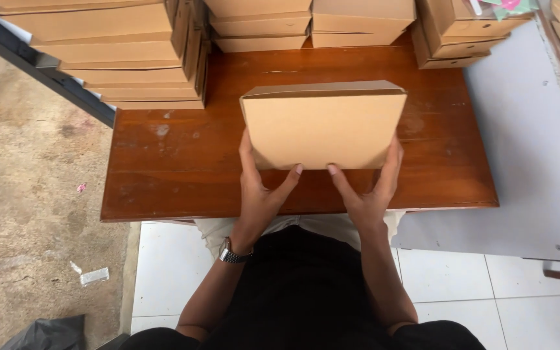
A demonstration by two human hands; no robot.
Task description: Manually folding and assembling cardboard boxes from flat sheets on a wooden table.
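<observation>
Head cam, left to right. Far left of the fingers: bare concrete floor (27, 194) with a small white scrap (94, 277) on it, dark bag corner (50, 334) at bottom edge. Up-left of the left fingers: tall stack of flat kraft cardboard boxes (118, 52) on the back-left of the wooden table (163, 175). Left hand (260, 188): palm below the near edge of the closed kraft cardboard box (323, 126), fingers running up the box's left side, thumb pressed on the near edge, tip pointing toward centre; fingers together, not spread. Metal wristwatch (233, 254) on that wrist. Box sits mid-table, directly above both thumbs, lid flap closed, back edge slightly raised; whether the near edge rests on the table or is lifted, can't tell. Right hand (371, 188): mirrors the left, thumb on the near edge just beside the left thumb, apart but near, fingers wrapped up the right side, held together. Both hands clamp the box from its two near corners. Beyond the fingertips at the table's back: more stacked boxes (312, 23). Up-right of the right fingers: another box stack (461, 32). Right of the right hand: grey board surface (533, 162) butted against the table; white floor tiles (487, 285) below.
</observation>
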